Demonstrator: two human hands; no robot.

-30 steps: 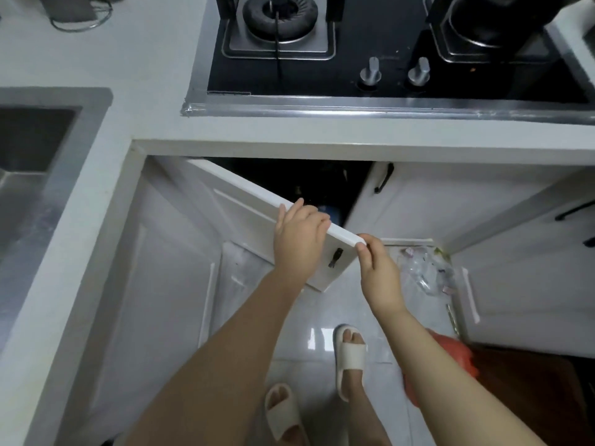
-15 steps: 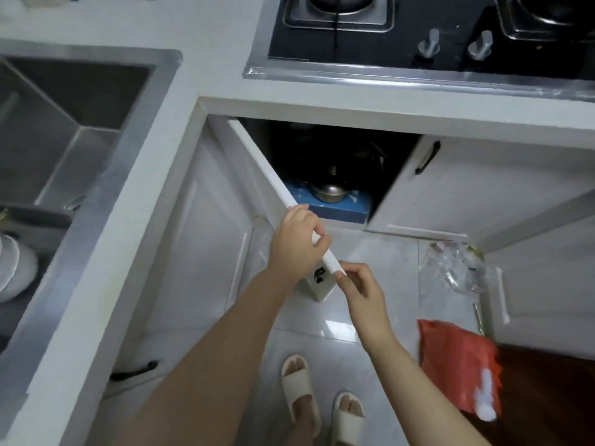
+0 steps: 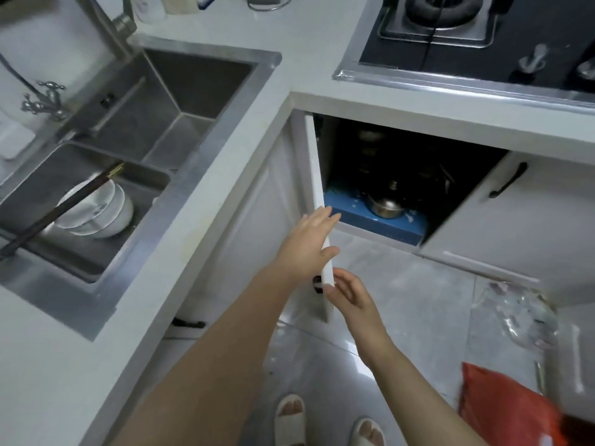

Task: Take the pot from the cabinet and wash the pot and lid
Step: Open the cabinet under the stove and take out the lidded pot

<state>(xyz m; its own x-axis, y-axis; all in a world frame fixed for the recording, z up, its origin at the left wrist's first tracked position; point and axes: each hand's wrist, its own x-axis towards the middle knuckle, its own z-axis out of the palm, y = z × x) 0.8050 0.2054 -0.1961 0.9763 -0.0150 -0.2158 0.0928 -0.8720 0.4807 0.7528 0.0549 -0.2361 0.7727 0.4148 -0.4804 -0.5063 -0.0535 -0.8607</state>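
A small steel pot (image 3: pixel 385 206) with its lid and knob on top sits on a blue box (image 3: pixel 380 227) inside the dark open cabinet under the stove. The white cabinet door (image 3: pixel 317 185) stands swung wide, edge-on to me. My left hand (image 3: pixel 307 244) lies flat against the door's outer edge, fingers spread. My right hand (image 3: pixel 349 292) hovers just below it at the door's lower corner, fingers apart, barely touching the edge. Both hands are well short of the pot.
A steel double sink (image 3: pixel 167 101) is at left, with stacked white bowls (image 3: pixel 103 209) and dark chopsticks (image 3: pixel 58 207) in its near basin. The gas stove (image 3: pixel 467 37) sits above the cabinet. A clear plastic bag (image 3: pixel 521 313) and a red bag (image 3: pixel 505 410) lie on the tiled floor.
The door has swung further open to the left. Both hands have loosened from gripping its edge to open fingers. My view has shifted right, so the sink shows more fully.
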